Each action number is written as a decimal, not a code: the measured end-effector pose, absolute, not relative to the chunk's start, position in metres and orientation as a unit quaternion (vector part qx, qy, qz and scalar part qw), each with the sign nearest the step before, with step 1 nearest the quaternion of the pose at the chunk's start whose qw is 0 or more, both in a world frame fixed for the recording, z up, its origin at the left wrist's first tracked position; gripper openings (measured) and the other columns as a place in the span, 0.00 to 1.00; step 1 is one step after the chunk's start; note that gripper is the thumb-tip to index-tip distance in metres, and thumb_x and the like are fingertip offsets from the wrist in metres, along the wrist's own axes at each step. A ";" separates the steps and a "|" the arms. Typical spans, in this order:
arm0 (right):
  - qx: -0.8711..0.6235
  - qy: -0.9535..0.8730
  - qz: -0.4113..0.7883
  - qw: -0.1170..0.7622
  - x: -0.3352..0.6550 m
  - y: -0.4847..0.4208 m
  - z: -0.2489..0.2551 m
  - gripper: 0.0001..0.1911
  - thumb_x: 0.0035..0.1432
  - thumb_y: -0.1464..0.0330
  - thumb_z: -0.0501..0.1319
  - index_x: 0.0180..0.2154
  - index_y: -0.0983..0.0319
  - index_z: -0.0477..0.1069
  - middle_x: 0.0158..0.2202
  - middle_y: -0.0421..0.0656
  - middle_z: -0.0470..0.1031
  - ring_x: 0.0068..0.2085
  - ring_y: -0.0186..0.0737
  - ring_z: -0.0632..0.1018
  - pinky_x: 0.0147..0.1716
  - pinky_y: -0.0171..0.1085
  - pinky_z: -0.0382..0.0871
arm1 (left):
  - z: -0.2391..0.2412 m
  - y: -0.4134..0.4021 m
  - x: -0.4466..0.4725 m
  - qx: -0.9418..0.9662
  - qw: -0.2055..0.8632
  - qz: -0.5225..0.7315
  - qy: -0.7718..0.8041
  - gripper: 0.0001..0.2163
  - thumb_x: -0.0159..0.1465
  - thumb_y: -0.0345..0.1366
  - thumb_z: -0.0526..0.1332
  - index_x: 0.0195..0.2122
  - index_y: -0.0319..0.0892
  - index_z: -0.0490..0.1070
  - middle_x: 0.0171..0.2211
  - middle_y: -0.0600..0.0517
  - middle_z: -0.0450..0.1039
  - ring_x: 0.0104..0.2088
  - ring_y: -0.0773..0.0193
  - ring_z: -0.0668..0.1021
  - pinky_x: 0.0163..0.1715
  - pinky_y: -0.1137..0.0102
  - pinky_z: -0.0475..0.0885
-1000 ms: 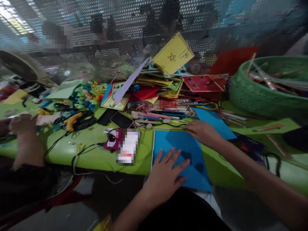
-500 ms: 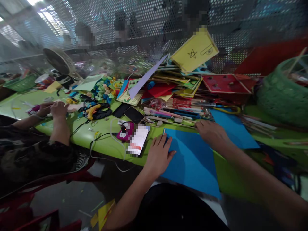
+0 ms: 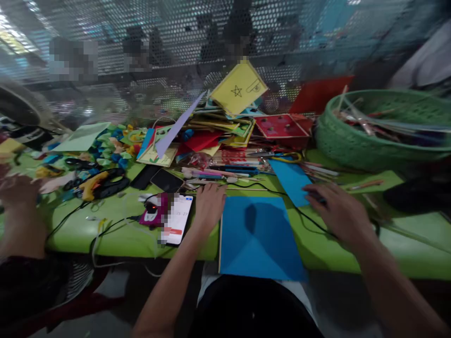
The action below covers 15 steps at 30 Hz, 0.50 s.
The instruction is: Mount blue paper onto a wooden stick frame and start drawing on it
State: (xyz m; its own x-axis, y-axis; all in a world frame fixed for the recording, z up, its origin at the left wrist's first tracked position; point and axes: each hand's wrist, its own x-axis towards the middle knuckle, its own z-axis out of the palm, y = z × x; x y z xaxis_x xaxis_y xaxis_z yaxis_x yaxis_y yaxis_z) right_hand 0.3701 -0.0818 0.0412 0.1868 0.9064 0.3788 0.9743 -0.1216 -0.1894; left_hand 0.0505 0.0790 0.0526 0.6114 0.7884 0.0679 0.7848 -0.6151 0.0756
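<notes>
Left hand (image 3: 210,206) rests loose; right hand (image 3: 340,211) curls, its hold unclear; blue card (image 3: 260,238) looks light, bendable: take by edges.

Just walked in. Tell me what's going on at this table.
A person is working with both hands around a flat, bright blue rectangular sheet at the edge of the glossy green table. Their left hand is by its upper left corner, beside a lit white-screened phone. Their right hand is out to the right, with a dark object, mostly hidden, at its fingers. At far left, a co-worker's hand is also over the table.
</notes>
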 end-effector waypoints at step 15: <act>-0.923 -0.265 0.101 0.259 0.395 -0.171 0.014 0.37 0.51 0.38 0.64 0.52 0.55 0.71 0.38 0.46 0.82 0.31 0.52 0.78 0.33 0.47 0.67 | 0.035 0.085 0.047 0.911 0.042 0.105 0.396 0.17 0.79 0.35 0.56 0.61 0.47 0.81 0.60 0.44 0.82 0.62 0.44 0.79 0.62 0.49 0.72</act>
